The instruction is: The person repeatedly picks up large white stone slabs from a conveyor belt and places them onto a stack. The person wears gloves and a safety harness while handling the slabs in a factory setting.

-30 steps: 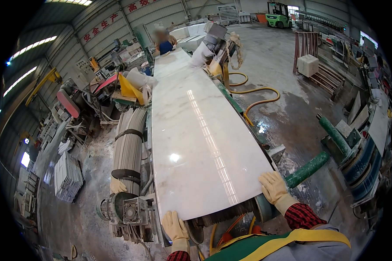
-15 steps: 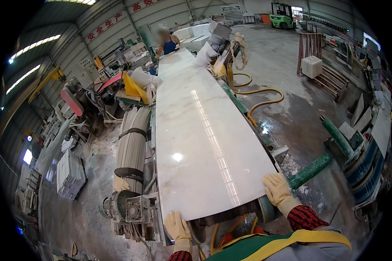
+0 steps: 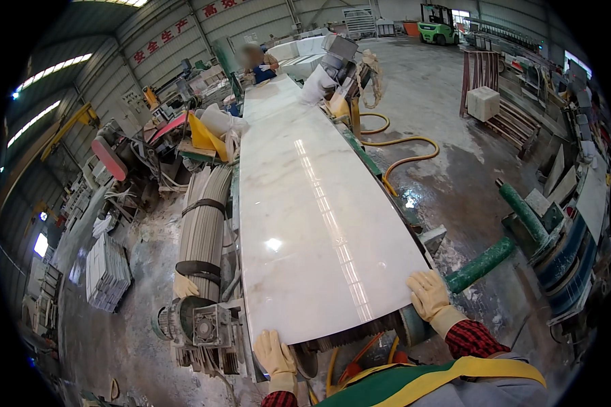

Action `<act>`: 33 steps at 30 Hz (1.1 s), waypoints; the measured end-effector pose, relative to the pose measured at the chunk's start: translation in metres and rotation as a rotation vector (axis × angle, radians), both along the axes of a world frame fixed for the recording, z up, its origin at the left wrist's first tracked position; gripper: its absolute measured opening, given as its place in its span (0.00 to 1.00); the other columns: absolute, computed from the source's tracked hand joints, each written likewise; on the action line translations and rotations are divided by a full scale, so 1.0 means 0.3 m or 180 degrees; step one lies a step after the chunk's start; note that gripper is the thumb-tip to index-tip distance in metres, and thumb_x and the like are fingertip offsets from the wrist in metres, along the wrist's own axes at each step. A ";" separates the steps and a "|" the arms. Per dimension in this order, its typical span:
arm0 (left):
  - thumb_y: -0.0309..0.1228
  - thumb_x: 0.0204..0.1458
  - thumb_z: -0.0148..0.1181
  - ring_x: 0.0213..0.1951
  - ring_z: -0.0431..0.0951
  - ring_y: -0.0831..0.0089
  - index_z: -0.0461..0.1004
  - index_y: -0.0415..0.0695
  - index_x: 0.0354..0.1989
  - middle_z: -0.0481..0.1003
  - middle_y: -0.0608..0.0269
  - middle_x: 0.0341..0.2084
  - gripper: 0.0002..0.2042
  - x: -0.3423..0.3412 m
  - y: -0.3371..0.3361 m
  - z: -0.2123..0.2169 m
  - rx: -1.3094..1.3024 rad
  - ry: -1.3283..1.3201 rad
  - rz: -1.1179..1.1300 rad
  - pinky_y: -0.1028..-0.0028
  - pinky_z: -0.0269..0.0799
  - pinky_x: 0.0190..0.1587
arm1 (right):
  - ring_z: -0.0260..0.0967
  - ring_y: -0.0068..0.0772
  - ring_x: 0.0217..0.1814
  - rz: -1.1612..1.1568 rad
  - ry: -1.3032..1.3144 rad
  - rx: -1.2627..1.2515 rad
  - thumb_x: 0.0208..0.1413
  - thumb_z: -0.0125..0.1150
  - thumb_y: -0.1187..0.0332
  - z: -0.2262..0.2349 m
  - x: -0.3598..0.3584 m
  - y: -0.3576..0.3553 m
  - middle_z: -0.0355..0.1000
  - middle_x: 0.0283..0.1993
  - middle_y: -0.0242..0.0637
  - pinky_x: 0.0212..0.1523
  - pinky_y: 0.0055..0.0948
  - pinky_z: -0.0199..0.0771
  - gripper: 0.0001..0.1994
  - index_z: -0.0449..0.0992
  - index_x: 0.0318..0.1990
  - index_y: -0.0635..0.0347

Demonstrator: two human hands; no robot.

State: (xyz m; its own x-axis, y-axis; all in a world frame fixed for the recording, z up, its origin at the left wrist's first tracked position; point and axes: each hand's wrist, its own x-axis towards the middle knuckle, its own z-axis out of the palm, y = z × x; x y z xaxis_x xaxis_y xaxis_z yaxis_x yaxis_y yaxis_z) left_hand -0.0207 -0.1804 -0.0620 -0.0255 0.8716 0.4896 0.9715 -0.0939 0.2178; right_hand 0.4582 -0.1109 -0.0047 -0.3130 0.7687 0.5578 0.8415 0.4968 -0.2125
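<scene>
A long, polished white stone slab [image 3: 319, 237] with faint veining stretches away from me on a machine bed. My left hand [image 3: 275, 354], in a cream work glove, touches the near left corner of the slab with its fingers stretched forward. At the near right corner rests my right hand [image 3: 431, 298], gloved alike, its fingers extended and lying against the edge. Neither palm shows. Under the slab's near edge, dark rollers or brushes [image 3: 349, 337] are partly visible.
A motor [image 3: 176, 319] and a strapped bundle of strips [image 3: 204, 237] flank the slab's left side. On the right are a green cylinder [image 3: 482, 263] and a yellow hose [image 3: 414, 157]. A co-worker [image 3: 261, 68] stands at the far end. A forklift [image 3: 439, 27] is farther back.
The co-worker at the far end has bent lower, closer to the slab. My hands stay at the two near corners; the view has shifted slightly.
</scene>
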 end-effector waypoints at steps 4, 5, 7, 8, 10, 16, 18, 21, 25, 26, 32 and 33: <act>0.36 0.62 0.58 0.66 0.67 0.33 0.73 0.39 0.64 0.71 0.35 0.64 0.24 -0.003 -0.002 -0.013 0.0035 0.0008 -0.0011 0.39 0.56 0.72 | 0.72 0.52 0.54 0.0009 0.0029 0.0030 0.56 0.61 0.68 0.002 0.003 -0.011 0.75 0.52 0.45 0.57 0.50 0.68 0.14 0.76 0.49 0.59; 0.36 0.62 0.58 0.66 0.67 0.33 0.74 0.39 0.64 0.71 0.34 0.64 0.23 -0.003 -0.005 -0.016 0.0049 0.0007 -0.0014 0.40 0.56 0.72 | 0.72 0.52 0.54 0.0021 0.0049 0.0093 0.56 0.61 0.68 -0.006 0.004 -0.009 0.75 0.51 0.45 0.57 0.50 0.68 0.14 0.76 0.49 0.59; 0.36 0.62 0.58 0.64 0.68 0.33 0.74 0.39 0.64 0.72 0.35 0.64 0.23 -0.014 -0.002 -0.022 0.0055 -0.0051 -0.0063 0.40 0.58 0.71 | 0.71 0.53 0.54 0.0011 0.0043 0.0124 0.56 0.61 0.68 -0.016 0.006 -0.008 0.75 0.51 0.45 0.56 0.50 0.68 0.13 0.76 0.48 0.59; 0.35 0.62 0.59 0.63 0.69 0.34 0.74 0.39 0.63 0.72 0.35 0.64 0.23 -0.031 0.005 -0.026 0.0049 -0.0108 -0.0110 0.40 0.59 0.69 | 0.71 0.53 0.54 -0.0011 0.0018 0.0092 0.56 0.61 0.68 -0.019 0.005 -0.011 0.75 0.50 0.45 0.56 0.50 0.68 0.13 0.76 0.48 0.60; 0.35 0.61 0.60 0.61 0.71 0.35 0.75 0.39 0.63 0.72 0.36 0.64 0.23 -0.062 0.016 -0.038 0.0000 -0.0222 -0.0176 0.41 0.61 0.67 | 0.71 0.53 0.53 -0.0052 0.0036 0.0095 0.55 0.61 0.68 -0.035 0.001 -0.012 0.75 0.50 0.45 0.56 0.50 0.68 0.13 0.76 0.48 0.59; 0.39 0.62 0.59 0.65 0.69 0.37 0.74 0.43 0.67 0.71 0.39 0.67 0.25 -0.125 0.100 -0.006 -0.0548 -0.0127 -0.0133 0.42 0.60 0.69 | 0.69 0.54 0.57 0.0132 0.0023 -0.0291 0.57 0.60 0.65 -0.015 0.029 0.009 0.73 0.53 0.46 0.60 0.50 0.67 0.17 0.75 0.53 0.59; 0.41 0.63 0.58 0.69 0.66 0.38 0.72 0.46 0.69 0.70 0.41 0.69 0.27 -0.140 0.154 -0.027 -0.0558 0.0246 0.0002 0.42 0.57 0.71 | 0.68 0.51 0.58 0.0179 -0.0117 -0.0294 0.58 0.59 0.62 0.016 0.020 0.035 0.72 0.55 0.44 0.61 0.48 0.66 0.17 0.74 0.53 0.58; 0.44 0.64 0.56 0.72 0.62 0.41 0.70 0.48 0.72 0.67 0.44 0.72 0.28 -0.123 0.223 -0.036 -0.0699 0.0398 0.0245 0.42 0.53 0.74 | 0.66 0.50 0.62 0.0209 -0.0264 -0.0580 0.59 0.59 0.59 0.015 0.021 0.090 0.70 0.56 0.44 0.65 0.47 0.65 0.20 0.74 0.56 0.58; 0.45 0.64 0.56 0.73 0.62 0.42 0.68 0.49 0.73 0.66 0.44 0.73 0.30 -0.052 0.271 -0.003 -0.0774 0.0387 0.0471 0.42 0.52 0.74 | 0.65 0.50 0.65 0.0046 -0.0292 -0.0528 0.60 0.61 0.55 -0.009 0.015 0.144 0.71 0.60 0.44 0.69 0.48 0.64 0.23 0.75 0.59 0.56; 0.45 0.64 0.56 0.73 0.63 0.42 0.68 0.49 0.74 0.66 0.44 0.73 0.30 -0.042 0.274 0.000 -0.0773 0.0378 0.0510 0.42 0.52 0.74 | 0.65 0.51 0.66 -0.0006 -0.0340 -0.0454 0.60 0.61 0.54 -0.025 0.017 0.157 0.71 0.61 0.44 0.70 0.48 0.63 0.24 0.75 0.60 0.55; 0.47 0.64 0.56 0.72 0.64 0.41 0.68 0.49 0.74 0.67 0.44 0.73 0.30 -0.043 0.268 0.012 -0.0747 0.0386 0.0513 0.42 0.52 0.75 | 0.64 0.52 0.69 -0.0039 -0.0448 -0.0361 0.61 0.62 0.52 -0.050 0.015 0.278 0.71 0.65 0.44 0.72 0.50 0.61 0.26 0.75 0.62 0.53; 0.47 0.64 0.56 0.71 0.65 0.41 0.68 0.49 0.74 0.67 0.43 0.72 0.31 -0.047 0.265 0.003 -0.0708 0.0419 0.0520 0.42 0.52 0.75 | 0.64 0.52 0.69 -0.0019 -0.0445 -0.0362 0.61 0.62 0.52 -0.051 0.012 0.303 0.71 0.65 0.45 0.72 0.50 0.61 0.26 0.75 0.62 0.53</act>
